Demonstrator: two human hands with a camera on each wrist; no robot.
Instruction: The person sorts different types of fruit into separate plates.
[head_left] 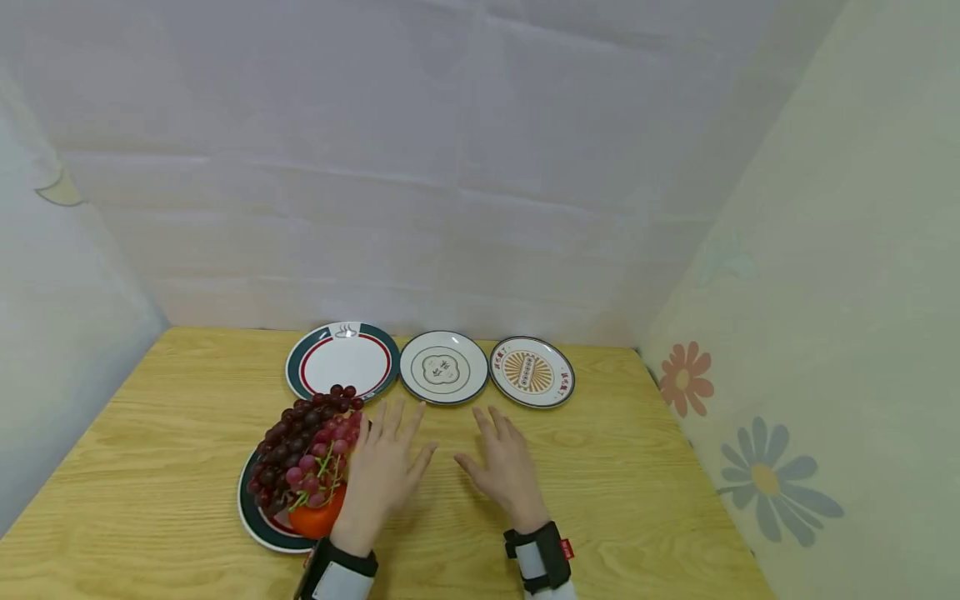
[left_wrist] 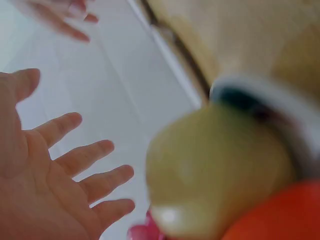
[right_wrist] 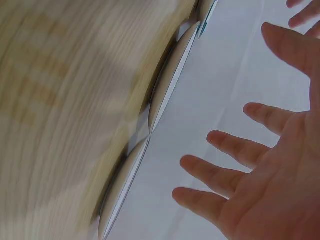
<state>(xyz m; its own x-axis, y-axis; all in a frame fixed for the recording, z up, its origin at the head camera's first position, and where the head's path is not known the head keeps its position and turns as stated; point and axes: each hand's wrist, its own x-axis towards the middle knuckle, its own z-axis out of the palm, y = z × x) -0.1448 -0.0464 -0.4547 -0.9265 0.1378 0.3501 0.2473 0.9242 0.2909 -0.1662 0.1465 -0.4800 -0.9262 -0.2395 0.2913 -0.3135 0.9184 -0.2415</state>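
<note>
My left hand point(head_left: 382, 471) is held with its fingers spread, beside a heaped plate point(head_left: 249, 518) at the left. Level with it, my right hand point(head_left: 506, 468) has its fingers extended and holds nothing. Dark grapes point(head_left: 288, 442), pinkish-red grapes point(head_left: 330, 458) and a round orange-red fruit point(head_left: 311, 521) lie on that plate. From the left wrist, a round yellow-green fruit point(left_wrist: 210, 170) shows near the fingers, apart from them; in the head view it is hidden. Bare palms and fingers fill one side of each wrist view.
Along the back edge of the wooden table point(head_left: 630, 492) stand a green-rimmed plate point(head_left: 348, 367), a small plate with a grey emblem point(head_left: 444, 392) and a small plate with an orange sunburst point(head_left: 558, 377). Pale cloth point(head_left: 465, 167) hangs behind and at both sides.
</note>
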